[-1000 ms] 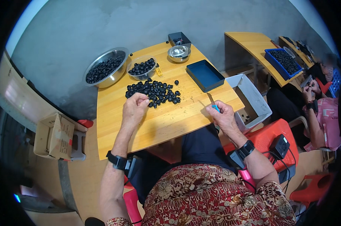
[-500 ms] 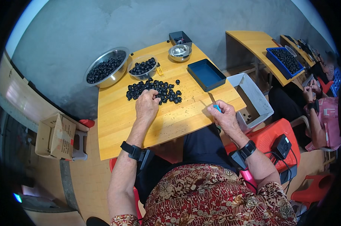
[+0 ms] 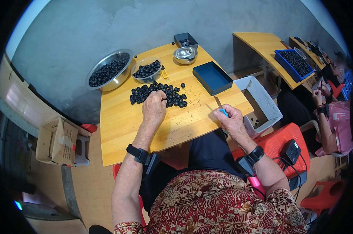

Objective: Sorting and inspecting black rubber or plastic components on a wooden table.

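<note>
A loose pile of small black round pieces with holes [image 3: 139,94] lies on the wooden table [image 3: 123,132]. My left hand [image 3: 154,108] reaches into the pile's near edge with its fingers bent together; whatever is between the fingertips is hidden. Near the table's front right edge, my right hand [image 3: 232,118] grips a small knife [image 3: 218,102] with a blue handle, its blade pointing up and away from me. Dark crumbs are scattered on the wood between the two hands.
Behind the pile stand a large steel basin [image 3: 123,76] and a clear plastic bowl [image 3: 150,80], both holding black pieces. A yellow cutter [image 3: 164,73], a steel bowl [image 3: 185,58] and a dark blue tray [image 3: 207,80] are farther right. A grey bin [image 3: 268,124] adjoins the table's right side.
My left hand has shifted slightly right and farther into the pile. My right hand still grips the knife in about the same place.
</note>
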Motion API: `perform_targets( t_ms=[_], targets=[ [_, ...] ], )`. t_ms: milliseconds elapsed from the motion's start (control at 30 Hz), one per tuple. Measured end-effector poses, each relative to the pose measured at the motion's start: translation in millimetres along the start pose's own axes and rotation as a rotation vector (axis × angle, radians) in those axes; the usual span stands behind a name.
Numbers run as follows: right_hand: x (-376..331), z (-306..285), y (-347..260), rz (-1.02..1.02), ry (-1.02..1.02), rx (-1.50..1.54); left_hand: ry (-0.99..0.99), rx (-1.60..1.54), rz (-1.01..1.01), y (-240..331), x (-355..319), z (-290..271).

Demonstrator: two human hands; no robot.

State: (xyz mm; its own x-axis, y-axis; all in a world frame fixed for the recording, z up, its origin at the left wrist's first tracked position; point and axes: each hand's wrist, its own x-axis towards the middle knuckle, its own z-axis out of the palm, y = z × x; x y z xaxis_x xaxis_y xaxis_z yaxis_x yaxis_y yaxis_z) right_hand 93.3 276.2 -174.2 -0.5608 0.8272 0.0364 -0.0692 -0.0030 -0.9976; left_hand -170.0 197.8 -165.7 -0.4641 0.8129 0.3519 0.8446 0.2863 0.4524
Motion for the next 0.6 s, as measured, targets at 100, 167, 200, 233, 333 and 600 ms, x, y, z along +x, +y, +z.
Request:
perform_targets(
  t_ms=[100, 167, 200, 233, 333, 600],
  targets=[
    [0.8, -1.6, 2.4, -0.011, -0.003, -0.010, 0.021, 0.013, 0.009, 0.1, 1.5, 2.7],
    [0.4, -0.9, 1.1, -0.004, 0.002, -0.009, 0.035, 0.024, 0.018, -3.6, 3.0, 6.8],
    [0.3, -0.4, 0.6, 0.003, 0.007, -0.008, 0.035, 0.033, 0.039, -7.0, 3.8, 8.6],
    [0.6, 0.3, 0.2, 0.003, 0.006, -0.008, 0.036, 0.041, 0.061, -10.4, 4.5, 10.1],
    [0.3, -1.1, 0.4, 0.013, 0.009, -0.020, 0.007, 0.046, 0.099, -8.8, 5.9, 8.3],
    [-1.6, 0.4, 0.2, 0.008, -0.003, 0.001, -0.015, 0.075, 0.087, 1.6, 4.6, 1.6]
  ],
)
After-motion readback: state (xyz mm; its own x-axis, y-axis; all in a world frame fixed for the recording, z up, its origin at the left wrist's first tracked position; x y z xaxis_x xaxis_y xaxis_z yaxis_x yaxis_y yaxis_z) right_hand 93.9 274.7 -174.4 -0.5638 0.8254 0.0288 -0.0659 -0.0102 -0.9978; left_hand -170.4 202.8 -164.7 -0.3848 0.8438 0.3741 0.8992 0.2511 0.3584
